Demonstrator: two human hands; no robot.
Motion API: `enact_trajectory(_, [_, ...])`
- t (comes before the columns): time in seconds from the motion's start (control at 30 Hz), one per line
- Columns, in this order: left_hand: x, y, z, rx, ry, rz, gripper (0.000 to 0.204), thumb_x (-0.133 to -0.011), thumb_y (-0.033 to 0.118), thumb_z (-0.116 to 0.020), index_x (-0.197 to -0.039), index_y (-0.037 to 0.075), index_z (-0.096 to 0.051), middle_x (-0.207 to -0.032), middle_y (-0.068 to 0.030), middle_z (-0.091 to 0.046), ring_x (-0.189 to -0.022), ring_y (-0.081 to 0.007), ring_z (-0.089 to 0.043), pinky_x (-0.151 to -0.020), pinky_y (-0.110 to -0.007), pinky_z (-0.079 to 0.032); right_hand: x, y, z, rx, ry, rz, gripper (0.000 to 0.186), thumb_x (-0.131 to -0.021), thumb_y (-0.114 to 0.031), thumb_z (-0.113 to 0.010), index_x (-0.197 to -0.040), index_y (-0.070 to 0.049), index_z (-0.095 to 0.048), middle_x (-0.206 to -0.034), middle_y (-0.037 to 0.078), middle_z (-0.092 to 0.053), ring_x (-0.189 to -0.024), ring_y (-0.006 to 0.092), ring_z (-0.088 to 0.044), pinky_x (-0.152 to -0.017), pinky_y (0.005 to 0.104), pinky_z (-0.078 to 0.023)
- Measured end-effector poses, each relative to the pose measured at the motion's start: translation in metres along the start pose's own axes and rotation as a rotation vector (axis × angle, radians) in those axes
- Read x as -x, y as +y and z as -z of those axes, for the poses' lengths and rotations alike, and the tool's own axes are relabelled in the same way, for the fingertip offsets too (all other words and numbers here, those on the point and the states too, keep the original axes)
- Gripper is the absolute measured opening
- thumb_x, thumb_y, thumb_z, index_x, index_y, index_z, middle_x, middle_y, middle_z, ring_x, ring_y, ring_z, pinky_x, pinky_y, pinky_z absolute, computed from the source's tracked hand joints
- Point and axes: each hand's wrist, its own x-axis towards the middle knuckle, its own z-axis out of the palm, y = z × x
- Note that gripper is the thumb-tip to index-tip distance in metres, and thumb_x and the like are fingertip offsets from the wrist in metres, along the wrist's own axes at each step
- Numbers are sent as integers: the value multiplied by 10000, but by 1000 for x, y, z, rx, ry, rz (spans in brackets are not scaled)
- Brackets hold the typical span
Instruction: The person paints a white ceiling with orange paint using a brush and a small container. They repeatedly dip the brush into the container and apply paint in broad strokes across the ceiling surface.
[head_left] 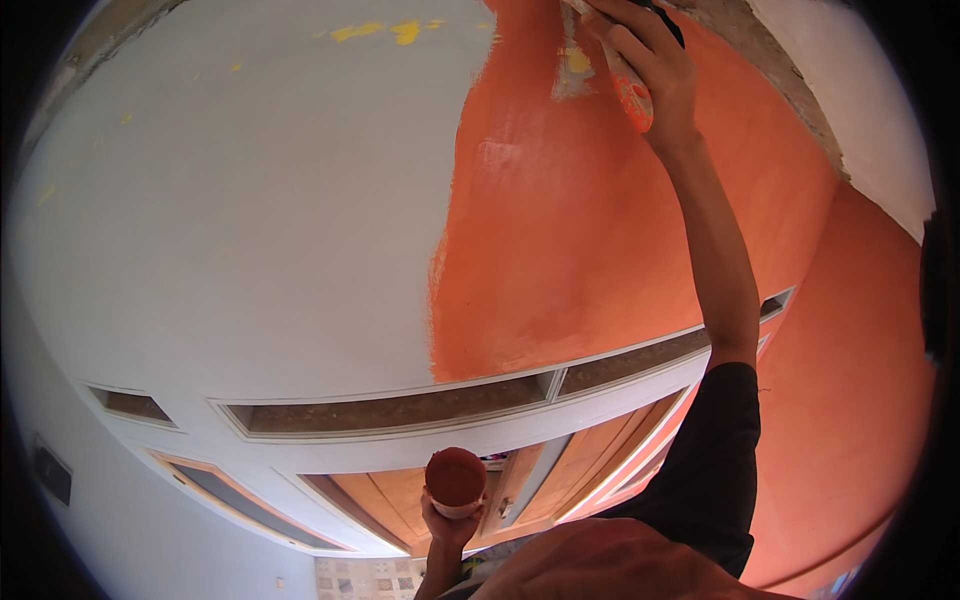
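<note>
High at the top edge, my right hand [660, 65] is closed around a paintbrush [632, 97], its handle pale and smeared with orange. The bristles cannot be made out. Behind the brush is a wall coated in orange paint [560, 240], with a small pale patch with yellow [575, 60] beside my fingers. Farther left, the wall is bare pale grey-white [270, 200] with yellow flecks; a ragged edge divides it from the orange. Low in the middle, my left hand [447, 524] grips a paint tub [456, 484], its open top showing red-brown paint.
A long recessed vent opening [390, 408] runs below the painted area, above wooden doors [385, 503]. A smaller opening [130, 405] lies to the left, over a framed window or door [245, 500]. A dark box [52, 472] sits on the left wall. Tiled floor [365, 578] shows at the bottom.
</note>
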Motion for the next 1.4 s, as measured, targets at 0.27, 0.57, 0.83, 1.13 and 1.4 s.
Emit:
enact_trajectory(0.27, [0,-4,-14,-132,-29,-17,769,-883,695,-594,-1480,232,-448,-1328,-132,-598,-1015,-398,-642,-595,-377,-582,1,-18,1,64,-51,-331,373,-891,-36,-701,-1264,-28,-687,-1215,176,-690,-1043,313,-690,-856,366,-562])
enact_trajectory(0.57, [-1,-10,-5,-33,-40,19,763,-884,680,-598,-1486,238,-444,-1355,-118,-580,-1001,-390,-632,-573,-378,-554,-17,-42,-7,-180,171,-637,206,-896,-8,-707,-1099,-42,-701,-953,100,-681,-823,221,-633,-711,314,-508])
enact_trajectory(0.83, [7,-8,-10,-21,-48,-30,762,-896,685,-573,-1478,208,-454,-1316,-144,-608,-1001,-389,-651,-582,-382,-548,-16,-26,16,-367,101,-644,204,-920,41,-670,-1115,5,-717,-978,89,-724,-879,207,-668,-765,302,-527])
enact_trajectory(1.13, [13,-19,-36,-374,50,-174,759,-904,694,-555,-1479,208,-459,-1321,-139,-612,-1009,-379,-655,-594,-372,-550,-16,-11,6,-582,214,-698,298,-890,64,-679,-1173,-11,-733,-1099,140,-747,-978,240,-701,-831,333,-553])
enact_trajectory(1.4, [7,-16,-9,0,-7,15,740,-900,706,-550,-1454,222,-479,-1289,-129,-627,-978,-367,-660,-588,-366,-560,-15,-19,22,-432,34,-516,205,-877,117,-628,-1019,10,-728,-1035,131,-746,-806,204,-673,-690,309,-530])
